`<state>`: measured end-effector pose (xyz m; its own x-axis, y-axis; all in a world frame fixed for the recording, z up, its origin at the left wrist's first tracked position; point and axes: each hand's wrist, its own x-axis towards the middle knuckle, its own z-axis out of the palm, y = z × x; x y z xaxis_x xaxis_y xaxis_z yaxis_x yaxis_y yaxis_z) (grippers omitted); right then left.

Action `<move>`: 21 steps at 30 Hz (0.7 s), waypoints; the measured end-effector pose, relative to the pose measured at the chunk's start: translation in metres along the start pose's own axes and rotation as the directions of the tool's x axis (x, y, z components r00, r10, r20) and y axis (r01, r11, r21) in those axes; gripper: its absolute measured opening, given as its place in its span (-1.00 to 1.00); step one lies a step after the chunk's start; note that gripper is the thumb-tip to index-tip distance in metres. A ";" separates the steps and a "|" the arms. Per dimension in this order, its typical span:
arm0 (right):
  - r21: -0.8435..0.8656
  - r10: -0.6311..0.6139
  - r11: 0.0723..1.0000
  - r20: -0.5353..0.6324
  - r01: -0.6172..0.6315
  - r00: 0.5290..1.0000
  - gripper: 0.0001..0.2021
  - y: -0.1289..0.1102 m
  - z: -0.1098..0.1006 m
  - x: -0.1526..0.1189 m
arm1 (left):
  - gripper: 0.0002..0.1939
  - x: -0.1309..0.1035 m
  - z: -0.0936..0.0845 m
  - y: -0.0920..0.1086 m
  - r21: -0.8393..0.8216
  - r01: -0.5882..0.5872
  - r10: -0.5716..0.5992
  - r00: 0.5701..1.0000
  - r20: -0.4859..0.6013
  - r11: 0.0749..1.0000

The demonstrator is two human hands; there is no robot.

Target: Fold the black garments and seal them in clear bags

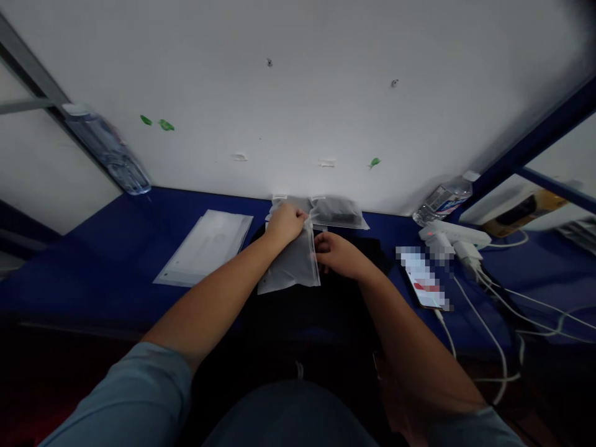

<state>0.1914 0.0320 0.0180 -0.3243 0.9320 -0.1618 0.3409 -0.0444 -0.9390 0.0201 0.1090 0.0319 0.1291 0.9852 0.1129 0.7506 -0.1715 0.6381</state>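
Observation:
A frosted zip bag (289,267) lies across black cloth (367,248) in front of me, its slider edge turned to the right. My left hand (286,223) is closed on the upper end of this bag, thumb and fingertips together at the top right corner. At the bag's right edge, my right hand (342,253) has its fingers curled and its thumb against the plastic, gripping that edge. Behind them, against the wall, lies a frosted bag with something dark inside (338,212). Another frosted bag (279,202) beside it is partly covered by my left hand.
Flat frosted bags (205,248) lie stacked on the blue table (116,248) at left. A large water bottle (109,149) stands in the left corner. On the right are a phone (423,276) on a cable, a power strip (456,233) with chargers, and a small bottle (447,197).

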 end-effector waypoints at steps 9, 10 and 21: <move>0.043 -0.074 0.996 -0.035 0.075 0.997 -0.84 0.002 0.019 0.010 | -0.81 -0.001 -0.002 0.002 0.046 0.020 -0.021 0.999 0.036 0.999; 0.082 -0.040 0.996 -0.029 0.042 0.999 -0.82 0.002 0.020 0.011 | -0.82 -0.001 -0.002 0.002 0.049 0.026 -0.028 0.999 0.036 0.998; 0.260 0.067 0.960 0.157 -0.107 0.985 -0.80 -0.002 0.009 0.004 | -0.80 -0.001 -0.001 0.000 0.018 0.035 -0.035 0.999 0.027 0.999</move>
<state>0.1810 0.0323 0.0167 -0.4355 0.8587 -0.2700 0.1324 -0.2356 -0.9628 0.0191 0.1077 0.0330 0.1202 0.9903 0.0697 0.7662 -0.1372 0.6278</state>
